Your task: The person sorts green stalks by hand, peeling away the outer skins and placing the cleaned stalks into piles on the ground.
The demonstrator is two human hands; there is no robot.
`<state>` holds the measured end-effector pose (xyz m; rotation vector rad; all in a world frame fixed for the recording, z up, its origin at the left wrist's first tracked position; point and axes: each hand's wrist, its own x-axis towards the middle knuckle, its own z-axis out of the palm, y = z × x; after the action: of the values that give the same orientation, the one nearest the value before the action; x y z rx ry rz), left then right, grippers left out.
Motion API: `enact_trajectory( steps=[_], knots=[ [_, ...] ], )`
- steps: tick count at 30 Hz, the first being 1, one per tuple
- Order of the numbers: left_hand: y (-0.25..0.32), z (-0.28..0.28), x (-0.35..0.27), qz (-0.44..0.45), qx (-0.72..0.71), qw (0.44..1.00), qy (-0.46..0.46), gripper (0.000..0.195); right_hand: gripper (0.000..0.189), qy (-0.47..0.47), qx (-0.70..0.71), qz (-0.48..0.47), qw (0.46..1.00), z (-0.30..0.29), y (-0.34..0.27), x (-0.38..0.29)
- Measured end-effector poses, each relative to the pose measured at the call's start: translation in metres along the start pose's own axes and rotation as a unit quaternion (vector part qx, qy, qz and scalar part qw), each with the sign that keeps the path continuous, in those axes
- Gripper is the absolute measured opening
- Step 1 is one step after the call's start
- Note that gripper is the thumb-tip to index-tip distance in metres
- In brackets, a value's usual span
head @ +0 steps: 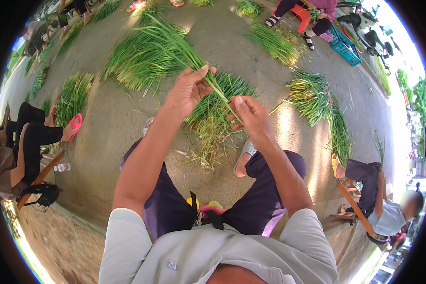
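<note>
A small bunch of long green stalks (193, 56), like chives or thin scallions, slants across in front of me, pale ends toward my right. My left hand (190, 87) grips it partway along, thumb on top. At the pale lower end, my right hand (250, 115) has its thumb and fingers curled around a stalk or two; the fingertips partly hide the contact. Below both hands, a loose heap of the same greens (213, 110) lies on the ground between my feet, with yellowed trimmings (207, 152) at its near side.
A larger pile of greens (145, 56) lies ahead to the left. Bundled greens (310, 92) stretch along the right. Seated people are at both sides, one on a wooden bench (355, 209). A teal crate (344, 46) stands far right; a plastic bottle (62, 167) lies left.
</note>
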<state>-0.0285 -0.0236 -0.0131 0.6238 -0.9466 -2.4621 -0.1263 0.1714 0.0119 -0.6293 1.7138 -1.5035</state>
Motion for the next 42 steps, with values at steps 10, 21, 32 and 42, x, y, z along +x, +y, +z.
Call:
enact_trajectory(
  steps=[10,21,32,42],
  knots=[
    [0.0,0.008,0.0,0.015,-0.018,0.998,-0.059,0.026,0.026,0.01,0.01,-0.005,1.0,-0.008,0.008,0.005],
    [0.002,0.009,-0.004,0.01,-0.069,0.992,-0.105,0.03,0.021,0.067,-0.081,-0.118,0.987,-0.003,-0.001,0.0],
    [0.007,0.006,-0.008,-0.027,-0.086,0.984,-0.157,0.036,0.019,0.092,-0.055,-0.199,0.974,-0.004,0.008,0.007],
    [0.012,0.008,-0.014,-0.065,-0.063,0.979,-0.182,0.039,0.015,0.142,-0.185,-0.307,0.923,-0.006,0.003,0.008]
  ],
)
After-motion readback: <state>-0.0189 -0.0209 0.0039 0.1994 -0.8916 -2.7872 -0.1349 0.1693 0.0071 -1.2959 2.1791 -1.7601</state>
